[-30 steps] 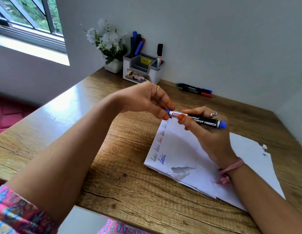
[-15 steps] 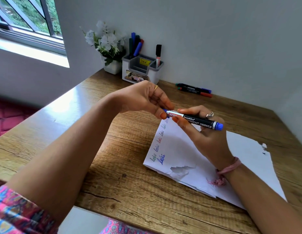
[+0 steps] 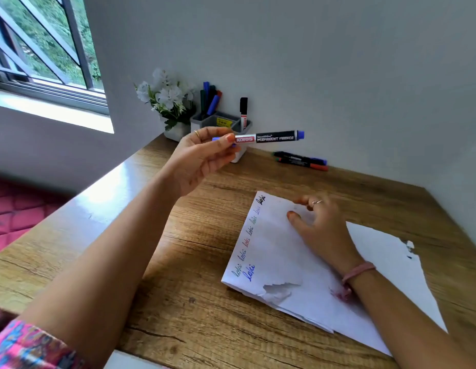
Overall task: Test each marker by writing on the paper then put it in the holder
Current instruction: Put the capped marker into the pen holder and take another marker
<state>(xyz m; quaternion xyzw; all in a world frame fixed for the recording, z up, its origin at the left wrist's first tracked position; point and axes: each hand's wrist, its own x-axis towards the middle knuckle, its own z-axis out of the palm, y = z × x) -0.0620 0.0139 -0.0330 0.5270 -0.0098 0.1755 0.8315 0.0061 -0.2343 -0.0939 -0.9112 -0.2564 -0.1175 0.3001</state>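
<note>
Carrying step | blue marker is pinched by left hand, just before holder | right hand rests loosely curled, gripping nothing, on paper | two markers beyond right hand are left untested

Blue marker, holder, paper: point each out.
blue marker (image 3: 274,137), head view, black labelled barrel
holder (image 3: 238,155), head view, white front wall
paper (image 3: 274,251), head view, bare middle

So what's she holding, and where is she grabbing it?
The left hand pinches the blue marker near its capped end. The right hand holds nothing.
</note>
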